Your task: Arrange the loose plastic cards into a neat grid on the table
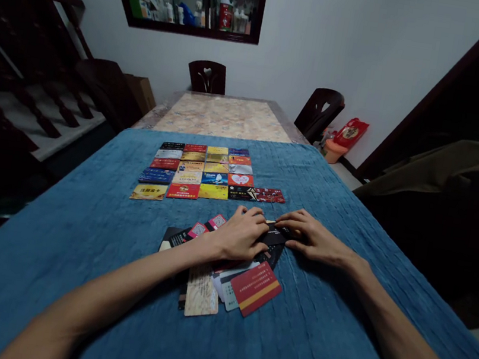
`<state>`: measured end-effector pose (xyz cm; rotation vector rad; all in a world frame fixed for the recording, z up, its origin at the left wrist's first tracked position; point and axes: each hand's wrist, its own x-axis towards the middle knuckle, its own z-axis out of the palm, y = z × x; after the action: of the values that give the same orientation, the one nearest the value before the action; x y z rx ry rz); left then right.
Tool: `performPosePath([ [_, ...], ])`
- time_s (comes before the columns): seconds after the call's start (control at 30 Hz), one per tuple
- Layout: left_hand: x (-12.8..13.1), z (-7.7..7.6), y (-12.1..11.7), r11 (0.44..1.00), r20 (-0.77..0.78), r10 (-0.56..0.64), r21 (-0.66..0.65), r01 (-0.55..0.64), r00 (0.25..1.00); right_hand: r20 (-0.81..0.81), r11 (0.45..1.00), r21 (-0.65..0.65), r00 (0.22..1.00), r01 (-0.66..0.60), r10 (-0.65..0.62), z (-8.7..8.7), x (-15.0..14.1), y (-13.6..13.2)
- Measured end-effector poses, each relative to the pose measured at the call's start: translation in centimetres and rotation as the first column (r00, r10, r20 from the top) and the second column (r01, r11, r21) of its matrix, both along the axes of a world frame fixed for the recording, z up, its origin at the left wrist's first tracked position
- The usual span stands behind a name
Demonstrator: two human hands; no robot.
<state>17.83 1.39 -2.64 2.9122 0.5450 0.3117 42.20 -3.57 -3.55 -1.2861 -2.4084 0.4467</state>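
Note:
A loose, overlapping pile of cards lies on the blue cloth in front of me. My left hand (243, 234) rests over the pile, fingers bent, its tips and thumb at the left edge of a black card (275, 236). On the other side, my right hand (309, 236) has its fingers and thumb closed at that card's right edge. Below the hands, a red card with an orange stripe (256, 289) and a beige patterned card (201, 294) stick out of the pile. Pink-and-black cards (198, 231) show left of my left hand, which hides the pile's middle.
Beyond the pile, several cards lie face up in rows, among them a gold card (148, 192) and a dark red card (270, 195) at the row's right end. The blue cloth (82, 210) covers the table's near part. Chairs (207, 76) stand around the far end.

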Motion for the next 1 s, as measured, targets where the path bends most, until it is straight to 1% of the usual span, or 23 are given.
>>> performPosePath([
  [0.2,0.0,0.2,-0.1,0.998,-0.013,-0.014,0.067,0.015,1.000,-0.012,1.000,0.010,1.000,0.005,-0.005,0.2,0.0,-0.2],
  [0.33,-0.1,0.7,0.0,0.999,0.050,-0.005,0.032,0.003,0.999,-0.069,0.998,0.067,0.998,0.017,-0.012,0.5,0.0,-0.4],
  [0.47,-0.2,1.1,0.5,1.000,0.113,0.010,-0.018,-0.008,0.994,-0.127,0.988,0.135,0.990,0.073,-0.056,0.4,-0.2,-0.3],
  [0.6,-0.3,0.5,1.3,0.997,0.189,0.040,-0.071,-0.027,0.981,-0.161,0.976,0.190,0.984,0.105,-0.074,0.0,-0.5,-0.1],
  [0.73,-0.3,-0.2,2.0,0.993,0.233,0.055,-0.115,-0.028,0.971,-0.204,0.968,0.217,0.976,0.125,-0.080,-0.5,-0.5,0.0],
  [0.83,-0.3,-0.3,2.1,0.991,0.250,0.060,-0.132,-0.028,0.966,-0.211,0.962,0.232,0.973,0.146,-0.096,-0.7,-0.6,0.0],
  [1.0,-0.3,-0.2,2.1,0.989,0.249,0.075,-0.145,-0.039,0.966,-0.168,0.948,0.260,0.975,0.184,-0.143,-0.7,-0.9,0.0],
])
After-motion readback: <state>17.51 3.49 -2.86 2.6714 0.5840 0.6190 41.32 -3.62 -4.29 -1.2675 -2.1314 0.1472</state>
